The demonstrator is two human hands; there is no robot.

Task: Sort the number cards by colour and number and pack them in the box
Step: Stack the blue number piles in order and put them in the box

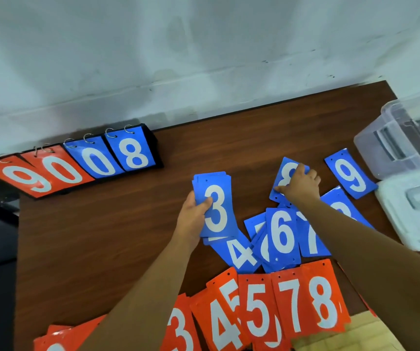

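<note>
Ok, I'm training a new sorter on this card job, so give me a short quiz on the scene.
1. True or false: the left hand holds a stack of glossy blue number cards with a 3 on top.
2. Which blue card does the right hand grip? A: 9. B: 8. C: 6.
3. Fill in: the row of orange number cards skips from 5 to ___.
Key: 1 true; 2 B, the blue 8 card; 3 is 7.
</note>
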